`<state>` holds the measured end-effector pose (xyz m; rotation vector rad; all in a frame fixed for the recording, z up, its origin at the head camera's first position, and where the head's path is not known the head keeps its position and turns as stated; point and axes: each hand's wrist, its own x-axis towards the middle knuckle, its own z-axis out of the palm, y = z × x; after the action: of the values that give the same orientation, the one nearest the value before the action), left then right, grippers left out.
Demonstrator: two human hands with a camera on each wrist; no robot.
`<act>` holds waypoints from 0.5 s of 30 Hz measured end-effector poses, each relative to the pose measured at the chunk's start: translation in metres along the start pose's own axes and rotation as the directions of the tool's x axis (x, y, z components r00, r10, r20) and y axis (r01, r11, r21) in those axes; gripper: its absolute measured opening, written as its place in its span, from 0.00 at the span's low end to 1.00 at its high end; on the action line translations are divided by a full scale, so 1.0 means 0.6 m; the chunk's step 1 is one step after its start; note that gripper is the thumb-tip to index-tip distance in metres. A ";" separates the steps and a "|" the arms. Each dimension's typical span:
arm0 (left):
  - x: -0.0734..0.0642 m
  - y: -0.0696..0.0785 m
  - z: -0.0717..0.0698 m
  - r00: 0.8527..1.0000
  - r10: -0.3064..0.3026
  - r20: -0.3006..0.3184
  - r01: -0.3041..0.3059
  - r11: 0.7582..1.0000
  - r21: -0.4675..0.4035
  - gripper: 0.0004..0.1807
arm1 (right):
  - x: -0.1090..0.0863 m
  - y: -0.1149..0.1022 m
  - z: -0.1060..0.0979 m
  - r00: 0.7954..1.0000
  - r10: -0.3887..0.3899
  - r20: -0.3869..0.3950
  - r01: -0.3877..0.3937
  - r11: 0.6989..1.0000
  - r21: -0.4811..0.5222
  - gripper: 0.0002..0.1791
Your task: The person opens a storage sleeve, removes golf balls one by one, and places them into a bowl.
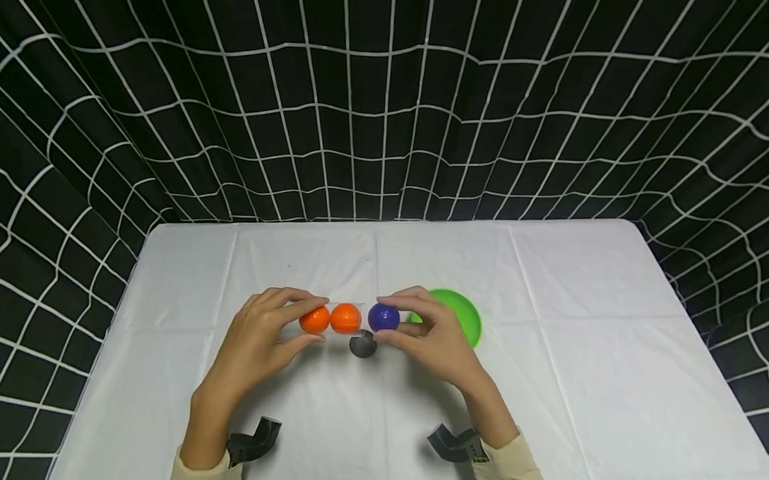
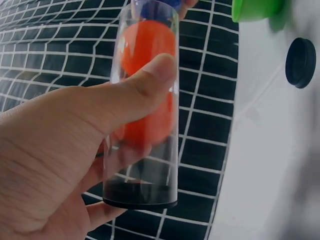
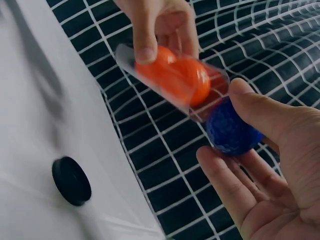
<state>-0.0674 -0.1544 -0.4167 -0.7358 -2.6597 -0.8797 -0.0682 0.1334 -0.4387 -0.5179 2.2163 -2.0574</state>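
Note:
My left hand [image 1: 261, 336] grips a clear plastic tube [image 2: 142, 172] with a black end, fingers on one side and thumb on the other. Inside it, two orange balls [image 1: 345, 318] sit in a row. Between thumb and fingertips, my right hand [image 1: 435, 333] pinches a dark blue ball [image 1: 384, 317] right at the tube's open mouth. In the right wrist view the blue ball [image 3: 232, 127] overlaps the rim of the tube. A black round cap [image 3: 71, 181] lies on the table below the tube.
A green bowl [image 1: 466, 318] stands on the white-covered table [image 1: 618, 373], partly hidden behind my right hand. Black cloth with white netting [image 1: 366, 92] rises at the back and both sides. Each wrist wears a dark camera mount [image 1: 254, 442].

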 end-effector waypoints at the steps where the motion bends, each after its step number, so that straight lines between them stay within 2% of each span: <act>1: 0.000 -0.001 0.001 1.000 -0.005 -0.001 0.005 1.000 -0.008 0.28 | 0.000 -0.001 -0.003 1.000 -0.012 -0.005 0.012 1.000 -0.014 0.27; 8: -0.002 -0.004 0.002 0.999 -0.032 0.001 0.032 0.999 -0.044 0.28 | -0.003 -0.006 -0.030 0.997 -0.066 -0.034 0.064 0.995 -0.072 0.25; 15: -0.002 -0.004 0.000 0.999 -0.035 0.002 0.035 0.998 -0.045 0.28 | -0.012 -0.011 -0.066 0.997 -0.030 -0.076 0.016 0.984 -0.177 0.26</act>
<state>-0.0678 -0.1568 -0.4185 -0.7027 -2.6692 -0.9516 -0.0710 0.1731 -0.4294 -0.4858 2.4638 -1.9342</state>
